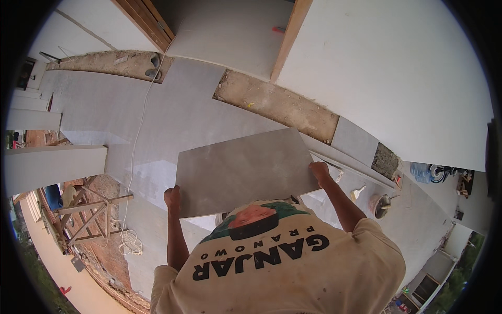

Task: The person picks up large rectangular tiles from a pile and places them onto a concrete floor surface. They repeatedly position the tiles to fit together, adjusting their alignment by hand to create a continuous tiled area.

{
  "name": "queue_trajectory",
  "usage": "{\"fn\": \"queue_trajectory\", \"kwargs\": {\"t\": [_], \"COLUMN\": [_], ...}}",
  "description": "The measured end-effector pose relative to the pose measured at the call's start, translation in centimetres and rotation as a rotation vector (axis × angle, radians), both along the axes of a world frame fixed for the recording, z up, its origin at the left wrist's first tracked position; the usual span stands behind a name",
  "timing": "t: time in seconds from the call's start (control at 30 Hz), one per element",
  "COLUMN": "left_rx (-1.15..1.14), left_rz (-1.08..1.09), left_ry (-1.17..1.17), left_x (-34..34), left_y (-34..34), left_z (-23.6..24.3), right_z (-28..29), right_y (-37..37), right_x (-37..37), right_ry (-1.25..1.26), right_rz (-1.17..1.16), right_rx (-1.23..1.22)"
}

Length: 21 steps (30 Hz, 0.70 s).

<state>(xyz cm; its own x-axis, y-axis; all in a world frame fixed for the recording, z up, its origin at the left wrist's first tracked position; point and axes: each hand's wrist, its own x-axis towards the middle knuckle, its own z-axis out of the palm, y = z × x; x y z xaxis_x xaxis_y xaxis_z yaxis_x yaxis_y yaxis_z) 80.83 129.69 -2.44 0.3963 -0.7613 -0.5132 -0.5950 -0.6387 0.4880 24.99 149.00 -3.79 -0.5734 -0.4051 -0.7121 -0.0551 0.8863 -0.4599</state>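
A large rectangular grey floor tile (246, 170) is held up in front of my body, tilted, with both arms stretched out. My left hand (171, 199) is closed on its left edge near the lower corner. On the opposite short edge, my right hand (320, 174) grips the tile. The tile hides part of the floor beneath it. Beyond its far edge, a strip of bare, sandy ground (277, 102) runs along the wall. A cut grey tile (353, 139) lies at that strip's right end, beside a patch of rough grey mortar (386, 160).
A long straight bar (361, 166) lies right of the tile, near a light-coloured tool (357, 193) and a bucket (378, 205). A white cable (137, 137) crosses the tiled floor at left. A wooden trestle (97, 212) stands at left; dark shoes (154, 67) sit by the doorway.
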Motion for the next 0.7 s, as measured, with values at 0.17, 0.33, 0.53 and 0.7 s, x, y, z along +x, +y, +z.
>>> {"fn": "queue_trajectory", "kwargs": {"t": [0.17,0.33,0.53,0.7], "left_rx": [0.041,0.091,0.139,0.155], "left_rz": [-0.154,-0.304,-0.489,-0.631], "left_ry": [0.002,-0.060,-0.122,-0.222], "left_x": [0.0,-4.4,-12.3,-19.7], "left_y": [-9.7,-18.0,-24.3,-28.6], "left_z": [-0.6,-0.2,-0.9,-6.8], "right_z": [2.7,2.5,1.1,-5.1], "right_y": [-3.4,-2.9,-2.6,0.8], "right_x": [3.5,4.8,2.5,-3.9], "right_ry": [-0.106,-0.082,-0.023,0.154], "right_rz": [-0.275,-0.471,-0.510,-0.210], "right_rx": [-0.005,0.013,0.044,0.036]}}
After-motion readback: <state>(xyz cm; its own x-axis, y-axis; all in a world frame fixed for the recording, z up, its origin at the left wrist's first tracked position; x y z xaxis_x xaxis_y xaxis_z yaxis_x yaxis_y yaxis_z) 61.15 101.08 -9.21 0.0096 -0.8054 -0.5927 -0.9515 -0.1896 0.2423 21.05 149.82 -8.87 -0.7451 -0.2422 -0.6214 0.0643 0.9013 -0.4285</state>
